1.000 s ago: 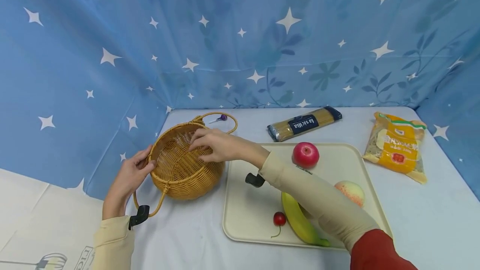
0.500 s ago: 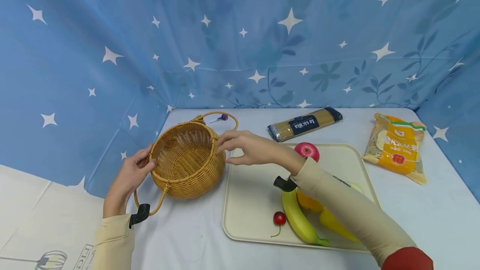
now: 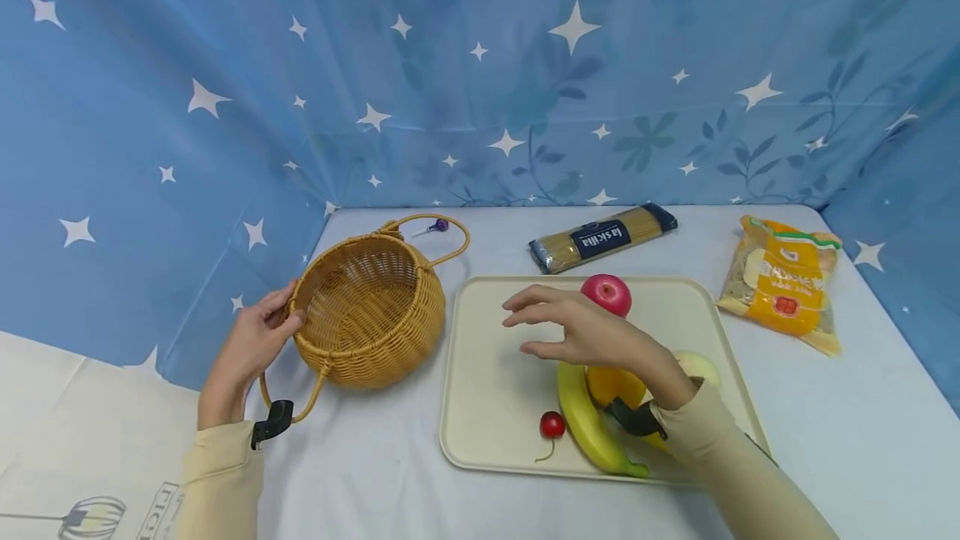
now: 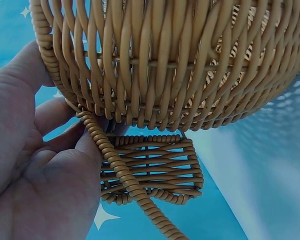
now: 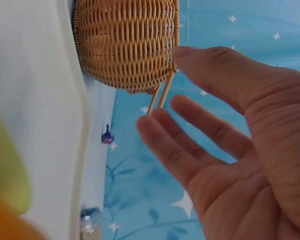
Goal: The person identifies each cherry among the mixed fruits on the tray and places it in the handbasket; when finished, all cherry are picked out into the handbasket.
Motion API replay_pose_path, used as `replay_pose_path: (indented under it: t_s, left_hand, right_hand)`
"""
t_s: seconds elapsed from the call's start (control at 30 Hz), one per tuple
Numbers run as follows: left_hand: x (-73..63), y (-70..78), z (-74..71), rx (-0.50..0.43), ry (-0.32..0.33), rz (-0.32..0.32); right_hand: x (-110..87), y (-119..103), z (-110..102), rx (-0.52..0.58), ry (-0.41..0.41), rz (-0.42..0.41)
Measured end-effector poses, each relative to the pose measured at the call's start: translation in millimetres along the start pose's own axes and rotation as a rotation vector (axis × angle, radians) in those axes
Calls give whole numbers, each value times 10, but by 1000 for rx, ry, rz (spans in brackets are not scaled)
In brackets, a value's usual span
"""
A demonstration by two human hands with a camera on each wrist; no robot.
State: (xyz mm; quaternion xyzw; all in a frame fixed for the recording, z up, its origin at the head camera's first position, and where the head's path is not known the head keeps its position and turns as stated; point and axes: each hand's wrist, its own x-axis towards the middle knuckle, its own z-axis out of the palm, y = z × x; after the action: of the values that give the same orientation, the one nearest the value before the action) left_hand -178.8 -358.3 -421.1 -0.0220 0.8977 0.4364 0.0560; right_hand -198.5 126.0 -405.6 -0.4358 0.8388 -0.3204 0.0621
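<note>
My left hand [image 3: 251, 340] grips the left rim of a round wicker basket [image 3: 397, 357], which tilts so its hollow inside shows. In the left wrist view the basket's woven wall [image 4: 155, 65] fills the top, with fingers behind the rim near a wrapped handle [image 4: 125, 170]. Holding nothing, my right hand [image 3: 581, 327] hovers over the cream tray [image 3: 487, 415], fingers spread and relaxed. Around it on the tray are a red apple [image 3: 607, 294], a banana [image 3: 588, 432], an orange [image 3: 615, 384], a cherry [image 3: 552, 424] and a pale peach [image 3: 697, 365] partly behind the wrist.
Behind the tray lies a spaghetti pack [image 3: 603, 238]. A yellow food bag [image 3: 783, 282] is at the right. A purple lollipop [image 3: 440, 225] shows through the basket's far handle. A blue starry curtain [image 3: 480, 107] hangs along the table's back.
My right hand has drawn out of the basket and moved right to above the tray, carrying nothing. The left hand keeps its grip on the rim.
</note>
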Motion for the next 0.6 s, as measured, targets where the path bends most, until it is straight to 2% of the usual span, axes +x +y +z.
replay_pose_path:
  t_s: [0.27,0.4,0.6]
  left_hand:
    - [2,18,-11,-6,-4,-7]
    - [6,16,-20,-4,0,-13]
    - [4,21,-25,4,-2,-9]
  right_hand:
    - [-469,37,229,48,-21,120]
    - [-606,21,375,57,-30,141]
    - [-726,-57,622,74,-67,216]
